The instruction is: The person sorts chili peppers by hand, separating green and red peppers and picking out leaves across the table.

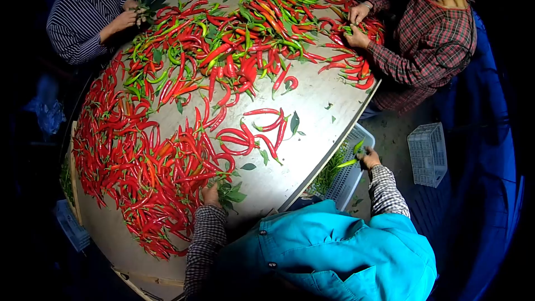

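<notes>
My left hand point(210, 195) is closed on a bunch of green leaves point(229, 192) at the near side of the table, beside the large heap of red chili peppers point(161, 175). Out to the right, past the table's edge, my right hand point(370, 158) grips green chili peppers point(349, 163). It hangs over the rim of a white plastic crate point(356, 174) that has green chili peppers point(330, 171) inside. A few red chili peppers point(267, 128) and a loose leaf point(294, 123) lie apart from the heap, ahead of my left hand.
Mixed red and green chili peppers point(245, 39) cover the far part of the table point(317, 92). A person in a striped shirt point(86, 17) stands far left, another in a plaid shirt point(429, 44) far right; both handle items. An upturned-looking white crate point(428, 155) sits on the floor.
</notes>
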`<state>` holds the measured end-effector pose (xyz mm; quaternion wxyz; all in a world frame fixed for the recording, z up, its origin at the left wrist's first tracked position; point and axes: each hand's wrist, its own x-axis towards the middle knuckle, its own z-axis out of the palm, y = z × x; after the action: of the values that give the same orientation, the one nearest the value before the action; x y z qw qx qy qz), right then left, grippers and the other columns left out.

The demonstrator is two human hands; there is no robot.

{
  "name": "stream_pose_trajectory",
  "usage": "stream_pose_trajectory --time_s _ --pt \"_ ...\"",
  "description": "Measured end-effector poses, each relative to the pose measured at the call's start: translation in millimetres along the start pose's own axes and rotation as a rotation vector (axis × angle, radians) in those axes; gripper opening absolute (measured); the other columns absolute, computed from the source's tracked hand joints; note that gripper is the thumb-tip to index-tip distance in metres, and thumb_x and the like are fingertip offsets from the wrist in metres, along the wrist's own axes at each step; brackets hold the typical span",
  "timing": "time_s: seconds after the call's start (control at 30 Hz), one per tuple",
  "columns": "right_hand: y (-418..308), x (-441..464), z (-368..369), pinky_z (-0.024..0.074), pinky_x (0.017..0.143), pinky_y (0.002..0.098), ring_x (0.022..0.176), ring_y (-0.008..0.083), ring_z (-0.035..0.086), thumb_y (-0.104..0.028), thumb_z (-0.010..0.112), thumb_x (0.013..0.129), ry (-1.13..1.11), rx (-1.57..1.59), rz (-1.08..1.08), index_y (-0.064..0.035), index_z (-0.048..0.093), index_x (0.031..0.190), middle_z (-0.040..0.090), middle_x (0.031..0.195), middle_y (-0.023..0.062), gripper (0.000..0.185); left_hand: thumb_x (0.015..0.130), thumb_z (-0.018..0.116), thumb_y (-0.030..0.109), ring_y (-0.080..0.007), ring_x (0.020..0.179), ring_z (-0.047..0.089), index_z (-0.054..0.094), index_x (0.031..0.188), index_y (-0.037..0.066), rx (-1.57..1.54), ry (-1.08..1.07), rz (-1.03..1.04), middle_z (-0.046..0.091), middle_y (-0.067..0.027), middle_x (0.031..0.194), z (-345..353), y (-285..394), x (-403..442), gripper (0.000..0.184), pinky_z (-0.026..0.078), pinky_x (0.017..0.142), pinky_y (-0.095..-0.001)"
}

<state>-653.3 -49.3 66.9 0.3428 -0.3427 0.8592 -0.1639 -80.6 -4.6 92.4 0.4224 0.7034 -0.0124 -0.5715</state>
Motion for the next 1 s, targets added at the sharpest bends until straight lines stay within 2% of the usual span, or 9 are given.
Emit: stream_pose_trajectory --time_s 0.07,0.13,0.2,0.33,0.47,0.57,0.7,0.8,1.0 --pt "-0.6 4.4 -6.6 0.0456 0.08 0.0325 0.093 0.0276 0.059 -0.017 0.074 0.066 0.003 -0.185 0.163 -0.0017 0.049 0.119 0.059 0.105 0.0193 0.061 0.071 0.065 0.005 -0.0212 0.079 0.058 0.054 0.103 -0.003 0.02 0.045 0.058 0.06 -0.0101 0.093 -3.4 -6.1 6.8 0.035 0.047 0.067 -0.0342" --pt "-23.8 6.0 -11.8 0.0462 0.074 0.0314 0.088 0.022 0.057 -0.004 0.067 0.069 0.218 -0.106 -0.1 -0.0005 0.052 0.113 0.057 0.107 0.0137 0.046 0.068 0.067 0.002 -0.0211 0.076 0.058 0.055 0.102 -0.002 0.038 0.088 0.108 0.06 -0.0088 0.092 0.8 -0.1 1.3 0.037 0.047 0.065 -0.0337" --pt "-74.3 -0.9 -8.2 0.0462 0.071 0.0307 0.081 0.0202 0.057 -0.003 0.063 0.072 0.545 -0.138 -0.626 -0.0005 0.054 0.104 0.059 0.096 0.0121 0.033 0.067 0.068 0.001 -0.0217 0.078 0.058 0.054 0.103 -0.004 -0.018 0.108 0.001 0.06 -0.009 0.092 13.6 22.4 -24.1 0.039 0.046 0.065 -0.0342" --pt "-214.2 -36.7 40.9 0.0443 0.077 0.033 0.088 0.0275 0.056 -0.002 0.057 0.072 0.111 0.048 -0.848 -0.0011 0.055 0.094 0.057 0.091 0.0146 0.022 0.067 0.068 0.0 -0.0218 0.076 0.059 0.053 0.106 -0.005 -0.069 0.005 0.088 0.06 -0.0101 0.093 -0.9 -1.9 2.5 0.042 0.047 0.064 -0.034" --pt "-280.5 -4.2 121.9 0.0442 0.083 0.0351 0.098 0.0354 0.052 -0.005 0.056 0.077 0.078 -0.075 -1.237 -0.004 0.052 0.108 0.051 0.112 0.0186 0.032 0.068 0.067 -0.001 -0.0209 0.074 0.059 0.056 0.101 -0.005 0.036 0.134 -0.005 0.062 -0.0095 0.09 15.0 27.5 -25.5 0.036 0.047 0.063 -0.0329" --pt "-320.9 14.0 152.2 0.0434 0.087 0.0392 0.107 0.0368 0.047 -0.007 0.055 0.077 -0.003 -0.382 -1.02 -0.0131 0.038 0.125 0.036 0.128 0.018 0.051 0.068 0.069 0.003 -0.0193 0.073 0.059 0.061 0.091 -0.004 0.014 0.087 -0.007 0.063 -0.0076 0.085 8.8 20.0 -18.0 0.025 0.046 0.064 -0.0315" --pt "-358.6 9.3 154.5 0.0445 0.083 0.0434 0.106 0.0368 0.048 -0.014 0.055 0.078 -0.042 -0.706 -0.776 -0.0278 0.037 0.127 0.039 0.124 0.0174 0.055 0.07 0.068 0.01 -0.0184 0.072 0.058 0.061 0.093 -0.003 0.094 0.046 0.166 0.062 -0.0077 0.085 -7.3 -8.8 13.6 0.028 0.045 0.064 -0.0317" --pt "-361.8 31.6 154.3 0.0454 0.082 0.0418 0.101 0.0372 0.052 -0.014 0.056 0.076 -0.116 -0.737 -0.752 -0.0214 0.047 0.119 0.047 0.116 0.021 0.044 0.069 0.069 0.013 -0.0183 0.072 0.058 0.061 0.094 -0.004 0.272 0.071 0.177 0.062 -0.0087 0.086 -8.4 -4.5 11.5 0.031 0.044 0.064 -0.0322" --pt "-325.8 74.9 132.8 0.0455 0.077 0.0399 0.09 0.035 0.057 -0.018 0.064 0.07 -0.132 -0.593 -0.747 -0.0096 0.06 0.097 0.059 0.093 0.021 0.028 0.071 0.068 0.013 -0.0187 0.072 0.058 0.06 0.094 -0.005 0.107 -0.011 0.101 0.062 -0.0087 0.086 -27.2 -35.2 47.9 0.031 0.044 0.065 -0.0325"
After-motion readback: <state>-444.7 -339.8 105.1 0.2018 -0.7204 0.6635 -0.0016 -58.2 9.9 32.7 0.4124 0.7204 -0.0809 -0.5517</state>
